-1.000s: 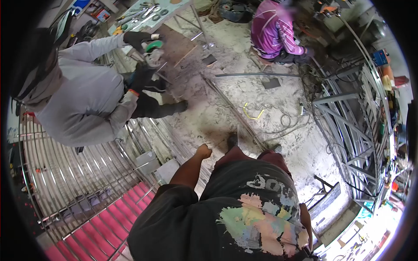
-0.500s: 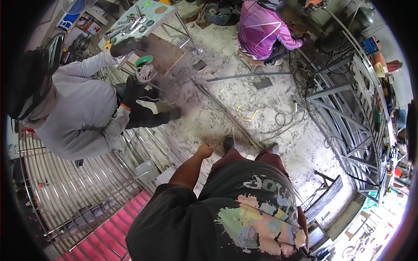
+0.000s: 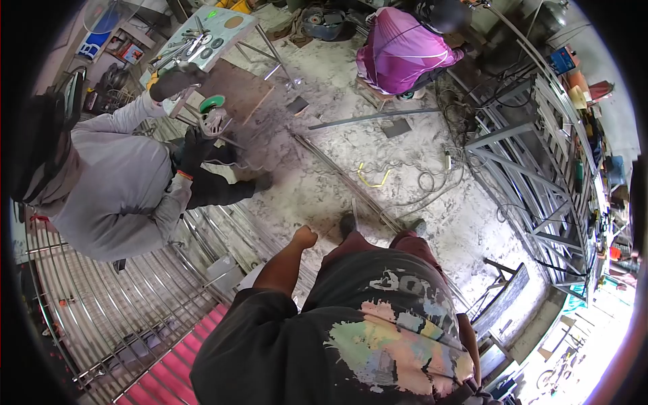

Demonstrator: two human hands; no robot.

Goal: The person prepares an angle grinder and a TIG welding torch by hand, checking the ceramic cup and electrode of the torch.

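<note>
While your left hand (image 3: pixel 305 236) hangs curled in a fist, step carefully over the steel rods (image 3: pixel 343 178) just ahead of it; your right hand is hidden.

Floor (image 3: pixel 324 189): bare concrete, stained and dusty. Tabletop (image 3: pixel 237 35) at the far side, strewn with tools (image 3: pixel 192 46). Well right of the tabletop, welded steel frames (image 3: pixel 540 182) stand stacked. Loose cables (image 3: pixel 432 181) lie between tabletop and frames. Strong daylight.

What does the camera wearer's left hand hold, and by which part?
Nothing visible: the left hand is clenched in a fist, and no object shows in it.
</note>
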